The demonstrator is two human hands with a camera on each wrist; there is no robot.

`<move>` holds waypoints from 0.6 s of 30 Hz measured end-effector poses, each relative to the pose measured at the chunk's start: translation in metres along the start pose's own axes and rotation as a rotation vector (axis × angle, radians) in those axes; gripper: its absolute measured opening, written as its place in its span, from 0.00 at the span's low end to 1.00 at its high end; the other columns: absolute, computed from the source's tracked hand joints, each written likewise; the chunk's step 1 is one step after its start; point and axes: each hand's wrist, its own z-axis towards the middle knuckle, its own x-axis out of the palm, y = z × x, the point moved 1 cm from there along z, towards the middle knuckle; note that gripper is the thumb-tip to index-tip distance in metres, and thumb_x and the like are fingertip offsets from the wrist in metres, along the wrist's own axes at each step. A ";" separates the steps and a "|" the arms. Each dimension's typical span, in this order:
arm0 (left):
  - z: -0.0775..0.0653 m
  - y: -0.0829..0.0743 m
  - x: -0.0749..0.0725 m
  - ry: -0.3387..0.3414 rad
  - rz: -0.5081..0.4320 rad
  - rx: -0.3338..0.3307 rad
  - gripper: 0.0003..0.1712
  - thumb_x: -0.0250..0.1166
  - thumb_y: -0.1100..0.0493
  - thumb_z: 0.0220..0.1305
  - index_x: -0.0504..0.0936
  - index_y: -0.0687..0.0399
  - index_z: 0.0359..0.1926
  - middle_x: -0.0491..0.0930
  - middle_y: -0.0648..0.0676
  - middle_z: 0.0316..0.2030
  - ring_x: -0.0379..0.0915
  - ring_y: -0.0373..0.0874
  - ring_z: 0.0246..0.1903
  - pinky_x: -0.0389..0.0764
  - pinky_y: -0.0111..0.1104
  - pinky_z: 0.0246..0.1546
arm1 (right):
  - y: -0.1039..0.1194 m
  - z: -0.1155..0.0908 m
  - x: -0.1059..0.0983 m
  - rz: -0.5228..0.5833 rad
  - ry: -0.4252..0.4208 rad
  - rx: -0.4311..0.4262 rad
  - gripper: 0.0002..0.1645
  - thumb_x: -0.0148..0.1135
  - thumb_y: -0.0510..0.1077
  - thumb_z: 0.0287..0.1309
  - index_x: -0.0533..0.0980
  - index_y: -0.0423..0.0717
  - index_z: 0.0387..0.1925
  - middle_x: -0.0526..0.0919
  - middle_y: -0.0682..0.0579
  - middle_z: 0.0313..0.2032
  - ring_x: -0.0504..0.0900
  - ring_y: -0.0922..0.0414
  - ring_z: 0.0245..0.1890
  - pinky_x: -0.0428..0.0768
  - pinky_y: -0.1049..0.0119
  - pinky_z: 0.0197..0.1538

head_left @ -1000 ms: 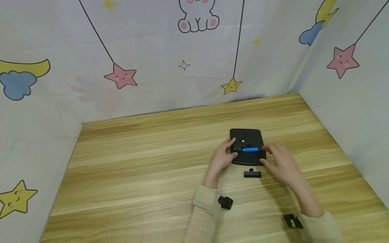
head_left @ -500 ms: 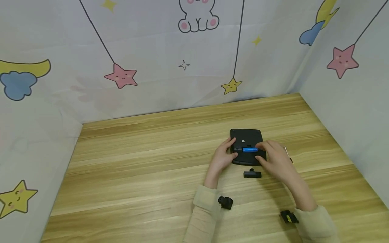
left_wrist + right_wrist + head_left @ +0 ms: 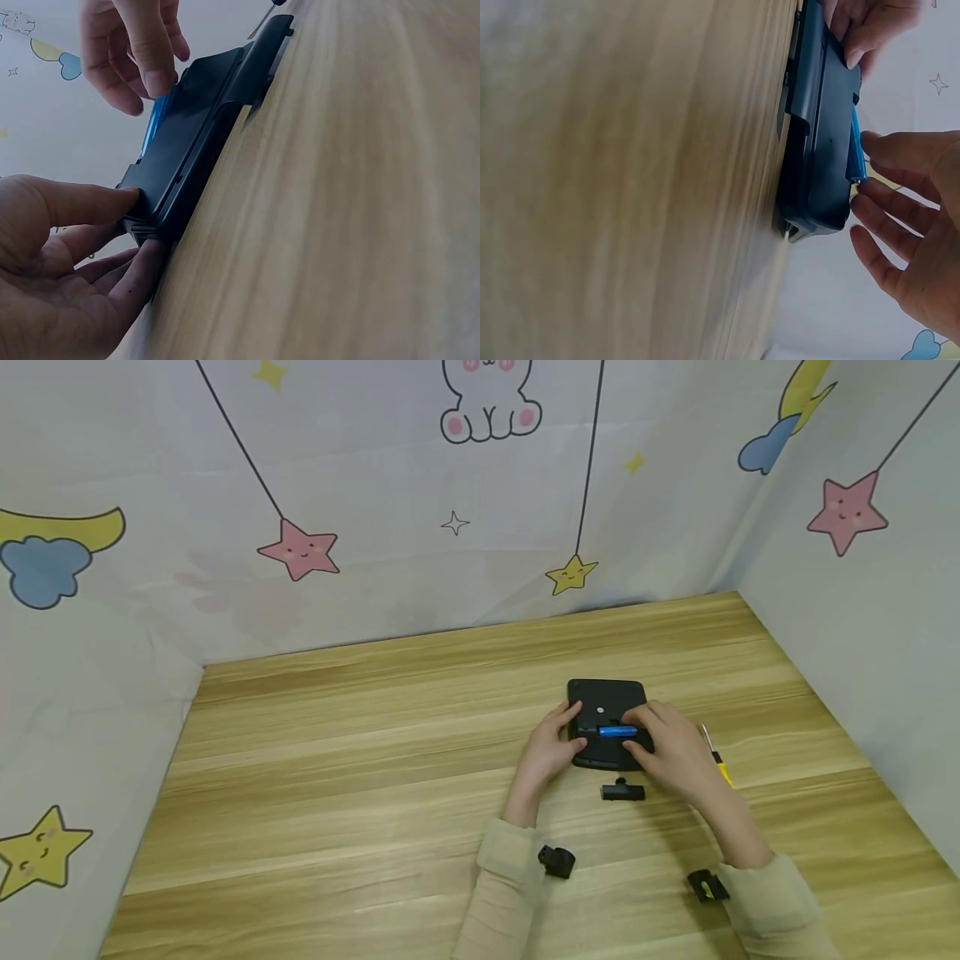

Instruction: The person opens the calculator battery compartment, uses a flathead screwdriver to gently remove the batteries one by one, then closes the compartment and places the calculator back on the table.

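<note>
The black device [image 3: 611, 700] lies flat on the wood-grain surface [image 3: 360, 777], its face with a small pale dot upward. A blue battery [image 3: 617, 732] sits crosswise in the slot across the device's middle, rising a little above its face in both wrist views. The left hand [image 3: 550, 747] grips the device's left edge, thumb on top and fingers against the side. The right hand [image 3: 675, 752] is over the device's right part, thumb and fingers about the battery's right end; whether they pinch it, I cannot tell. Just in front of the device is a small black cover [image 3: 622, 792] with a tab. To the device's right, partly behind the right hand, lies a screwdriver [image 3: 717, 759] with a yellow handle. Beyond the device hangs a star-printed white curtain [image 3: 405, 460].
</note>
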 end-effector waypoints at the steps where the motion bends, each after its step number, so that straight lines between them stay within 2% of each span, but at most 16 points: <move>1: 0.000 0.000 0.000 -0.001 0.001 0.000 0.33 0.63 0.64 0.62 0.68 0.43 0.68 0.58 0.48 0.73 0.52 0.51 0.73 0.56 0.47 0.72 | 0.000 0.001 0.000 -0.002 0.004 0.001 0.19 0.71 0.39 0.50 0.77 0.40 0.44 0.80 0.45 0.42 0.78 0.46 0.46 0.78 0.49 0.48; 6: -0.001 -0.001 -0.001 -0.004 0.010 0.002 0.33 0.63 0.64 0.62 0.69 0.43 0.68 0.59 0.48 0.73 0.52 0.51 0.73 0.56 0.47 0.72 | 0.000 0.004 0.003 -0.011 0.007 0.002 0.18 0.71 0.39 0.50 0.77 0.41 0.43 0.80 0.45 0.41 0.77 0.47 0.44 0.77 0.51 0.47; 18: 0.001 0.002 0.000 -0.006 0.027 0.013 0.33 0.64 0.64 0.61 0.69 0.42 0.68 0.60 0.48 0.72 0.53 0.50 0.73 0.56 0.46 0.72 | 0.000 0.014 0.005 -0.049 0.050 -0.008 0.13 0.72 0.37 0.49 0.78 0.41 0.37 0.78 0.48 0.35 0.72 0.52 0.34 0.73 0.59 0.37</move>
